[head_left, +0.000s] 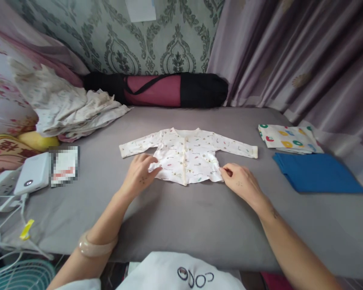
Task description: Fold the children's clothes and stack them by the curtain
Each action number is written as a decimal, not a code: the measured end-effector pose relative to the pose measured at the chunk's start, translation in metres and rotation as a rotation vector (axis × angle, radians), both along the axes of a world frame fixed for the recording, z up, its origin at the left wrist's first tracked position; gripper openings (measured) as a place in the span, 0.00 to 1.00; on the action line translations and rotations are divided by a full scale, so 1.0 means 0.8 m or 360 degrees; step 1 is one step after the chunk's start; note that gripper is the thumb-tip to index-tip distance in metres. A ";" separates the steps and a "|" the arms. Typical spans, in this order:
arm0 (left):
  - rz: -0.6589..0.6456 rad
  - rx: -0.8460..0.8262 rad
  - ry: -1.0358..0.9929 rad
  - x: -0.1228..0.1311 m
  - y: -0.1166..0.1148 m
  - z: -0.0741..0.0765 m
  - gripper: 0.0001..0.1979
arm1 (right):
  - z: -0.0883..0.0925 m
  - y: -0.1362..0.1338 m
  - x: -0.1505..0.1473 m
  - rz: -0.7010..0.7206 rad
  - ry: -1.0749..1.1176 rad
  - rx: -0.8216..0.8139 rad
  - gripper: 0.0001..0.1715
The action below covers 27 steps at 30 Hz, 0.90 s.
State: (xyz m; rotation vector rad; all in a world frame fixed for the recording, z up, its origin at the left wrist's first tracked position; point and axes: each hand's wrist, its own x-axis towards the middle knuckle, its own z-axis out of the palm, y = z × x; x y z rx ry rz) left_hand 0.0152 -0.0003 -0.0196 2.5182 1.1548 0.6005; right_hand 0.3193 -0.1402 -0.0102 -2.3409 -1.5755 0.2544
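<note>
A small white baby shirt (196,155) with a scattered print and a buttoned front lies flat on the grey sheet (193,217), both sleeves stretched out sideways. My left hand (142,173) rests at the shirt's lower left side, thumb and fingers apart and touching the cloth. At the lower right corner, my right hand (240,181) pinches the hem between thumb and fingers. To the right lie a folded blue cloth (318,173) and, behind it, a folded white cloth with colourful shapes (290,137).
A heap of pale printed clothes (78,108) lies at the back left. Along the wall stretches a black and maroon bag (154,89). A white power bank (33,173), cables and a pixelated item (65,166) sit at the left. A purple curtain (260,56) hangs at the right.
</note>
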 end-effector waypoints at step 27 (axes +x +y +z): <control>-0.0087 -0.0861 -0.0301 0.075 -0.020 0.005 0.20 | -0.038 0.055 -0.057 -0.0164 0.1782 0.0359 0.24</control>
